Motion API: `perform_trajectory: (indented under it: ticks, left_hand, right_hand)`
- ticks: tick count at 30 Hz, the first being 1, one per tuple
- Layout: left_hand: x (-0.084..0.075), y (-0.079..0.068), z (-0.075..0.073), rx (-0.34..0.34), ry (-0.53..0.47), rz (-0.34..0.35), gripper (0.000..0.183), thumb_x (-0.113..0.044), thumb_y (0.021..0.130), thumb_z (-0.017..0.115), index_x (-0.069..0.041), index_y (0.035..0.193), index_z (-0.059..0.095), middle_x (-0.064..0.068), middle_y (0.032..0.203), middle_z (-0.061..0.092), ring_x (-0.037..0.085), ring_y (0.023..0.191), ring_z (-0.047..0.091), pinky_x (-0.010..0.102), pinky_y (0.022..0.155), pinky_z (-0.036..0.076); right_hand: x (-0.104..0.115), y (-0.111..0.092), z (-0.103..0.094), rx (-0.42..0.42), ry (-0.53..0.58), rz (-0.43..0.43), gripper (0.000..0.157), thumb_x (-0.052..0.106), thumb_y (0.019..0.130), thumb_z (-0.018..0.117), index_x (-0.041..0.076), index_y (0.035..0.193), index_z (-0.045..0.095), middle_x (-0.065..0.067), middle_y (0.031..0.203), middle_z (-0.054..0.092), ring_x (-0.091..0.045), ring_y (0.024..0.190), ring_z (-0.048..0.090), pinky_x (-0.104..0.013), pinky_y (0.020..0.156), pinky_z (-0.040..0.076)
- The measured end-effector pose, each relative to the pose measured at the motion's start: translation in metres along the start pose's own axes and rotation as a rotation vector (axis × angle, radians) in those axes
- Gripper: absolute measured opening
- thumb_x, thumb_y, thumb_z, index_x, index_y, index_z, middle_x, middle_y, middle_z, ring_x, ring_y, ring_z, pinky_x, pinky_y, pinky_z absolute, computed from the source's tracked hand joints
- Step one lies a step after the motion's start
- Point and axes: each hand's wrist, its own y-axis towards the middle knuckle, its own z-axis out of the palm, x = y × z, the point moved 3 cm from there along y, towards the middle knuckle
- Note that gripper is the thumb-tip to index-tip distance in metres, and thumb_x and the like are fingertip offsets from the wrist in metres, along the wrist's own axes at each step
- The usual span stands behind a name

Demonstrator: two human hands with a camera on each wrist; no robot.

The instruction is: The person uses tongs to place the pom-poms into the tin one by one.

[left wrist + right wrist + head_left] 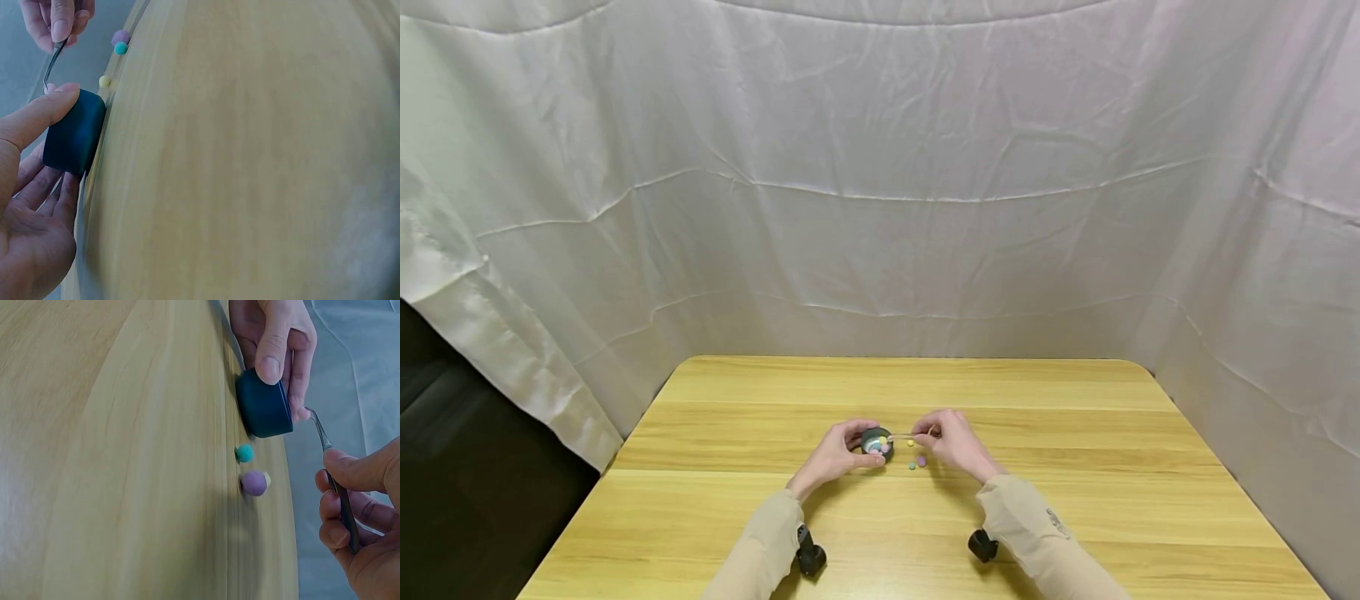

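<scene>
A small dark bowl (265, 406) stands on the table with several pastel pom-poms (883, 442) inside. My left hand (833, 457) holds it from the side, thumb on the near wall and fingers round the far side. In my right hand (953, 440) is a pair of bent-tip tweezers (320, 430), pinched between thumb and fingers. Their tips reach over the bowl's rim. Something small and pinkish shows at the tips; I cannot tell if it is a pom-pom or a fingertip. Between the hands lie a yellow pom-pom (911, 443), a purple pom-pom (922, 461) and a teal pom-pom (912, 466).
The wooden table (1075, 500) extends round both hands. Pale curtains (925, 250) hang behind it and at its sides. Black wrist cameras sit at both sleeves, and a dark area (460, 467) shows beyond the left table edge.
</scene>
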Motion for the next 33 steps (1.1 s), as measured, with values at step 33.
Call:
perform_trajectory:
  ticks: [33]
  left_hand:
    - [-0.0008,0.0000,-0.0003,0.010,-0.006,0.000,0.061,-0.009,0.086,0.080,0.007,0.139,0.052,0.025,0.136,0.059,0.039,0.126,0.060,0.048,0.107,0.051]
  right_hand:
    - [0.0074,0.0030,0.0097,0.074,0.114,0.029,0.012,0.003,0.096,0.065,0.000,0.101,0.075,-0.010,0.089,0.070,-0.029,0.061,0.071,-0.021,0.054,0.052]
